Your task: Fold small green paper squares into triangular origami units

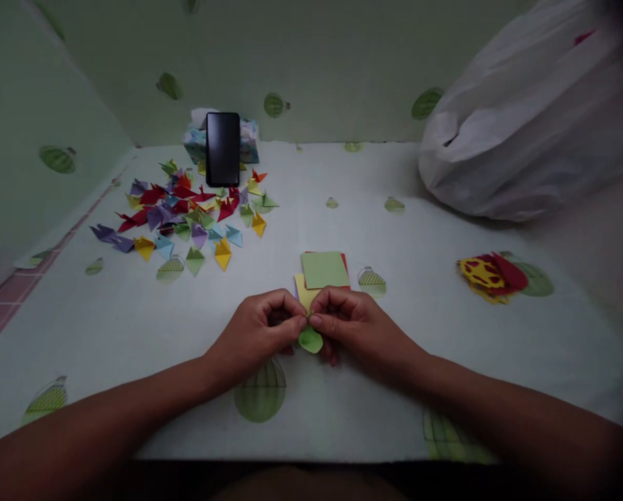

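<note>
Near the front middle of the table, my left hand (272, 323) and my right hand (345, 320) meet, thumbs and index fingers pinched together. Between the fingertips is a small green paper piece (310, 339), its rounded part hanging below them. Part of it is hidden by the fingers. Just beyond the hands lie square papers: a light green sheet (325, 270) on top of a red one, and a yellow sheet (306, 296) partly covered by my right hand.
Many folded colored papers (199, 235) lie at the back left, before a black phone (222, 149) leaning on a tissue box (249, 141). A white plastic bag (510, 132) fills the back right. Yellow and red cutouts (482, 273) lie at the right.
</note>
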`<state>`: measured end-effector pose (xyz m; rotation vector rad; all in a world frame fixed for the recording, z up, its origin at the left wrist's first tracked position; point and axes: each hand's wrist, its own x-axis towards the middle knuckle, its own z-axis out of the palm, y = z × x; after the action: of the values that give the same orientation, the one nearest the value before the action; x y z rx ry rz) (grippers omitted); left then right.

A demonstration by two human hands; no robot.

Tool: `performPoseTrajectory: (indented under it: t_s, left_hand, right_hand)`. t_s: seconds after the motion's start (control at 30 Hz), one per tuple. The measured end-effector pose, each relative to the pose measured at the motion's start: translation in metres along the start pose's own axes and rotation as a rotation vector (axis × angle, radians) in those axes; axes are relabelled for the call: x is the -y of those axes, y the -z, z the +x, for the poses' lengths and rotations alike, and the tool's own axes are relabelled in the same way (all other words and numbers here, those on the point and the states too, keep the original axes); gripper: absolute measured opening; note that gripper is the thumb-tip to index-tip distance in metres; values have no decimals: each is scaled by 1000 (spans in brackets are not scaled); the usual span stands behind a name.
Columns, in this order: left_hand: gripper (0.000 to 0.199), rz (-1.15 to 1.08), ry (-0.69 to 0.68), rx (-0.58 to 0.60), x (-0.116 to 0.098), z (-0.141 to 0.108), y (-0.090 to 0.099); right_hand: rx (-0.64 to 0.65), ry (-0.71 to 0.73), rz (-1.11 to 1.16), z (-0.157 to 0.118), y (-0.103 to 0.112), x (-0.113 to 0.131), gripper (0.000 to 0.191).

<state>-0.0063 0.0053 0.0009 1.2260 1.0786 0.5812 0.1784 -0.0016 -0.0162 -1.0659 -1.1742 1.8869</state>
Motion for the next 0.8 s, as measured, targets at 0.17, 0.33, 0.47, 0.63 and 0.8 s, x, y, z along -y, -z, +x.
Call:
performPoseTrajectory:
  t_s: [0.17, 0.33, 0.47, 0.63, 0.8]
  left_hand:
    - [19, 4, 11, -1, 1, 1, 0]
    - [19, 18, 26, -2, 2, 2, 0]
    - [19, 36, 33, -9, 0, 2, 0]
    - [17, 72, 26, -13, -2, 0, 0]
    - [13, 151, -13, -28, -1, 0, -1]
  right_hand:
    - [-10, 17, -19, -1, -2, 2, 25]
    - [-39, 25, -61, -2, -3, 2, 22]
    - [-43, 44, -104, -3, -4, 2, 21]
    - [-30, 53, -124, -2, -4, 1, 20]
    - [-20, 33, -129, -2, -4, 0, 19]
